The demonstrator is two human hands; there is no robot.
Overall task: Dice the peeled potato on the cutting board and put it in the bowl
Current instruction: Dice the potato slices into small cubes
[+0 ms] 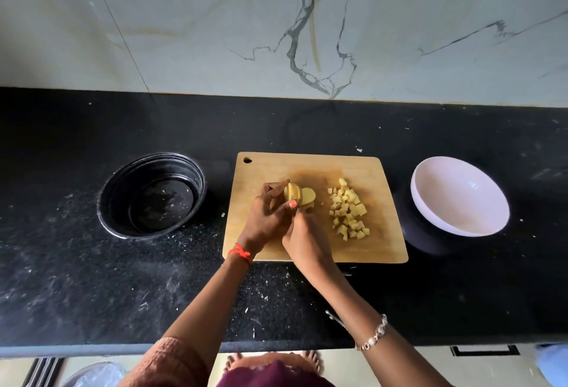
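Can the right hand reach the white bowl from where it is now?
Probably yes. The white bowl sits just right of the cutting board, on the same side as the right hand; only the low pile of diced potato lies between.

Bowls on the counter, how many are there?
2. A black bowl sits left of the cutting board, and a white bowl sits right of it. None seems hidden.
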